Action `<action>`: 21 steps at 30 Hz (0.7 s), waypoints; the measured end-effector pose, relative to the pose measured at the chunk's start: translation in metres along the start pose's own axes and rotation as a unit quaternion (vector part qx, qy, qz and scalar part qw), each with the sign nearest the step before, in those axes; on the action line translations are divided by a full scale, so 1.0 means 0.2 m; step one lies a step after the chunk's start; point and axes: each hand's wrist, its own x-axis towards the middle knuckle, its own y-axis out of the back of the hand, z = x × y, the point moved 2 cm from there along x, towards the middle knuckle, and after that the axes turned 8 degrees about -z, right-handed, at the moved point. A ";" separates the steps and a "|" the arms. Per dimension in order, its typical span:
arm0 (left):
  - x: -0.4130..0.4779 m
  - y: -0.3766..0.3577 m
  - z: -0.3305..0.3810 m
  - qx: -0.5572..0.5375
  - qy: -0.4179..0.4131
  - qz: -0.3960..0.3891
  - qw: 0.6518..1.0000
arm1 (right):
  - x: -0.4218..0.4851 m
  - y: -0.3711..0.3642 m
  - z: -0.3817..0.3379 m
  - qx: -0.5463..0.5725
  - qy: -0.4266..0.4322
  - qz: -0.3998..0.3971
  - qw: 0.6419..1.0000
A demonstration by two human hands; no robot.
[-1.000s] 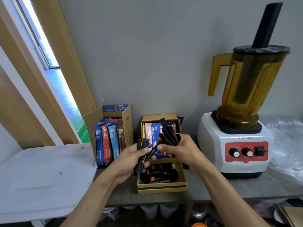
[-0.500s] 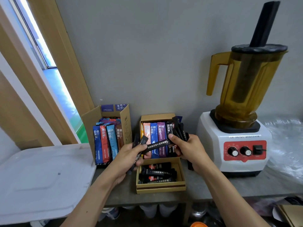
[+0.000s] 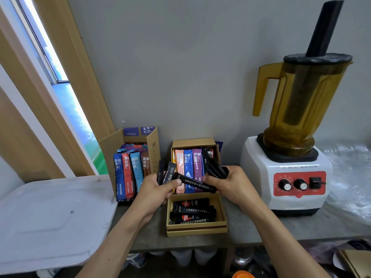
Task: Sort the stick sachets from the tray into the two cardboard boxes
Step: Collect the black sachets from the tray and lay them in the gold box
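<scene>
Both hands hover above the shallow cardboard tray (image 3: 196,230), which holds several black stick sachets (image 3: 192,210). My left hand (image 3: 154,189) grips a few black sachets (image 3: 167,174) standing upright. My right hand (image 3: 230,183) holds a fanned bundle of black sachets (image 3: 213,166). One black sachet (image 3: 195,183) spans between the two hands. Behind the tray, a small cardboard box (image 3: 193,143) holds coloured sachets (image 3: 187,170) upright. To the left, a taller open cardboard box (image 3: 109,145) is packed with blue and red sachets (image 3: 128,175).
A white and red blender base with an amber jug (image 3: 291,167) stands right of the boxes. A white plastic lid (image 3: 48,217) lies at the left. Crinkled clear plastic (image 3: 349,177) covers the far right of the grey shelf (image 3: 251,227).
The right hand has drawn its bundle rightward and down; the single black sachet now slopes from the left hand's thumb down to the right hand. The left hand barely moved.
</scene>
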 end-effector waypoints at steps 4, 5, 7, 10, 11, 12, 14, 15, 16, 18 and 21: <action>0.01 0.01 -0.02 -0.015 0.012 -0.014 1.000 | 0.01 -0.02 0.00 -0.051 0.001 -0.050 0.997; 0.01 0.01 -0.03 -0.016 0.010 -0.017 1.000 | 0.01 -0.02 0.01 -0.068 -0.004 -0.057 0.996; -0.01 0.00 -0.02 -0.014 -0.003 -0.007 1.000 | 0.03 -0.01 0.02 -0.102 -0.014 -0.069 0.992; 0.00 0.00 -0.01 -0.067 0.011 0.004 0.998 | 0.05 -0.04 0.05 -0.152 -0.042 -0.114 0.981; 0.02 0.01 -0.02 -0.095 0.031 0.002 0.995 | 0.05 -0.05 0.06 -0.152 -0.047 -0.116 0.980; 0.02 0.01 -0.02 -0.124 0.051 -0.006 0.991 | 0.05 -0.06 0.07 -0.139 -0.043 -0.100 0.984; 0.02 0.01 -0.02 -0.167 0.075 -0.029 0.983 | 0.05 -0.07 0.07 -0.095 -0.014 -0.018 0.995; 0.01 0.00 0.00 -0.171 0.079 -0.043 0.981 | 0.05 -0.06 0.05 -0.063 0.006 0.022 0.998; 0.00 0.00 0.00 -0.164 0.083 -0.055 0.981 | 0.04 -0.05 0.03 -0.022 0.021 0.044 0.999; -0.02 -0.02 0.02 -0.139 0.079 -0.085 0.983 | 0.03 -0.05 -0.01 0.046 0.030 0.035 0.998; -0.01 -0.02 0.00 -0.077 0.061 -0.111 0.989 | 0.02 -0.07 -0.05 0.024 0.027 -0.011 0.999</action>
